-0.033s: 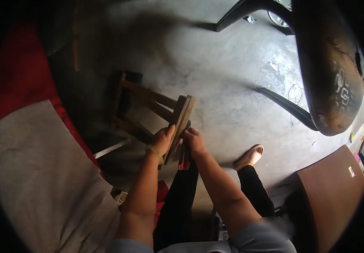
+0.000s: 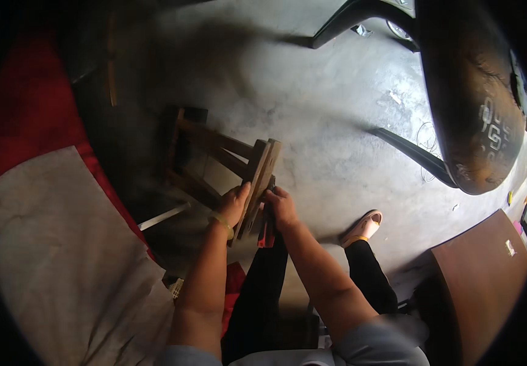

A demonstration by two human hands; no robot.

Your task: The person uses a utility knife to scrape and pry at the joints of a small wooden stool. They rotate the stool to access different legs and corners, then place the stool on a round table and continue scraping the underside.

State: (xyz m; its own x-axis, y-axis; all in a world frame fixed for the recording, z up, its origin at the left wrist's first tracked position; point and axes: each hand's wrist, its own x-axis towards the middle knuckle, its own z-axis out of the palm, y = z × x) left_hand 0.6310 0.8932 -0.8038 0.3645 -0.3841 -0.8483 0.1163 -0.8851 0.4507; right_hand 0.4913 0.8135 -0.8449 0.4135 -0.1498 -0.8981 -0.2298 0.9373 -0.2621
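A brown wooden stool-like frame [image 2: 262, 168] is tilted in front of me, its paired slats toward me and its rails running back to the left into shadow. My left hand [image 2: 233, 206] is closed on the near left edge of the slats, a yellowish bangle at its wrist. Against the right side of the slats, my right hand [image 2: 281, 207] is closed round a dark and red hand tool [image 2: 266, 235]. The tool's exact kind cannot be made out, since fingers and shadow cover part of it. The far end of the frame is dim.
On the left lies a pale cloth [image 2: 62, 244] over a red one [image 2: 31, 110]. A large dark padded seat [image 2: 477, 110] with curved black legs [image 2: 416, 155] stands at the right. A brown board [image 2: 483, 274] is at the lower right. My shod foot [image 2: 364, 226] rests on the grey floor [image 2: 318, 134].
The view has shifted very slightly. Both hands keep their grip, and the wooden frame stays almost in the same place.
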